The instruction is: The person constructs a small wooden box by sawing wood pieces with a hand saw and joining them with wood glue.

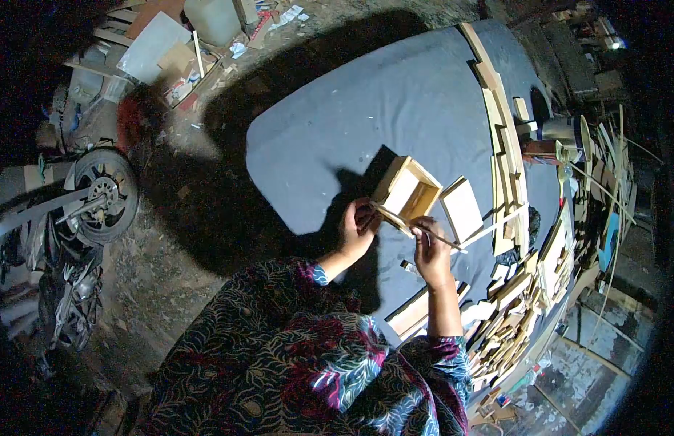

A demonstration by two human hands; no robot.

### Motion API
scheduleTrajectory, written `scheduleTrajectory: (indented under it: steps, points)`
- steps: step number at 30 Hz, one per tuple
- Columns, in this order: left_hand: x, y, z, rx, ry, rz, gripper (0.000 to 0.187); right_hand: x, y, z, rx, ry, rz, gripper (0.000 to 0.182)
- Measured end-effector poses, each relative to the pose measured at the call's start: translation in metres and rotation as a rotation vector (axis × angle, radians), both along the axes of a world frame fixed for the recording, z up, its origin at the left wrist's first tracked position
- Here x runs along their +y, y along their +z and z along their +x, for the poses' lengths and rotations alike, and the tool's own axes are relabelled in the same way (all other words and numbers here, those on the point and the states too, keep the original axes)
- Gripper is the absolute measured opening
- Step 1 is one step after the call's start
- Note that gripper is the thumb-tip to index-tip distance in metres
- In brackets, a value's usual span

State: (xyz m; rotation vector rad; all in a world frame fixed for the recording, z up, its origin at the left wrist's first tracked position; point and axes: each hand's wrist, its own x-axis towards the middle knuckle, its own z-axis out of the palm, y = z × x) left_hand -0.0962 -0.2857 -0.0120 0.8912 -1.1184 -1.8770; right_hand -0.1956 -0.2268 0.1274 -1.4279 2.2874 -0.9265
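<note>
A small open wooden box (424, 202) sits tilted on the grey cloth, its hollow side facing up and toward me. My left hand (357, 227) is closed at the box's lower left corner, fingers curled against it; the exact grip is partly in shadow. My right hand (432, 254) pinches a thin brown stick (449, 242), which crosses the near edge of the box; its far end reaches close to my left fingers. Just right of the box lies a flat pale wooden panel (462, 209). A small dark-and-white item (409, 267) rests near my right wrist.
Grey cloth (315, 131) covers the work surface. Wood strips (503, 145) line its right side, and a heap of offcuts (508, 327) lies at the lower right. A can (570, 129) stands beyond the strips. On the left is a motorcycle wheel (101, 190); scrap boards (155, 47) lie behind.
</note>
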Motion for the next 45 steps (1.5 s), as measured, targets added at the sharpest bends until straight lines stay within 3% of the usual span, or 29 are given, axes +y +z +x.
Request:
scheduleTrajectory:
  steps: [3, 6, 9, 12, 19, 22, 24, 25, 28, 38, 45]
  points:
    - [-0.001, -0.002, 0.0, 0.052, -0.015, 0.077, 0.047, 0.005, 0.002, 0.001, -0.041, -0.035, -0.09, 0.011]
    - [-0.001, -0.002, 0.001, -0.051, -0.014, -0.101, 0.048, 0.006, 0.007, 0.003, -0.035, -0.012, -0.162, 0.007]
    - [0.002, -0.01, -0.001, -0.017, 0.008, -0.131, 0.049, -0.001, 0.013, 0.005, 0.154, 0.133, -0.071, 0.01]
    - [0.001, -0.009, -0.001, 0.016, -0.021, -0.065, 0.051, -0.005, 0.001, 0.006, 0.139, 0.18, -0.024, 0.012]
    - [-0.002, -0.008, 0.0, -0.028, -0.017, -0.09, 0.052, -0.018, 0.002, 0.012, 0.166, 0.154, -0.08, 0.013]
    - [0.0, -0.01, 0.0, -0.029, -0.023, -0.108, 0.05, -0.014, 0.002, 0.012, 0.149, 0.127, 0.031, 0.011]
    - [0.001, -0.019, -0.001, -0.017, -0.028, -0.067, 0.049, -0.012, 0.009, 0.01, 0.123, 0.102, -0.091, 0.008]
    - [0.002, -0.024, -0.003, -0.033, -0.005, -0.068, 0.049, -0.01, 0.014, 0.01, 0.039, 0.029, -0.099, 0.018]
    - [0.004, -0.032, -0.004, -0.049, -0.017, -0.042, 0.049, -0.008, 0.024, 0.01, -0.067, -0.055, -0.179, 0.012]
    - [0.002, -0.018, 0.0, -0.058, -0.038, -0.035, 0.048, -0.007, 0.015, 0.011, 0.162, 0.078, -0.086, 0.016]
    - [-0.002, -0.007, -0.001, 0.029, 0.026, -0.099, 0.047, -0.009, 0.001, 0.012, 0.108, 0.077, -0.025, 0.011]
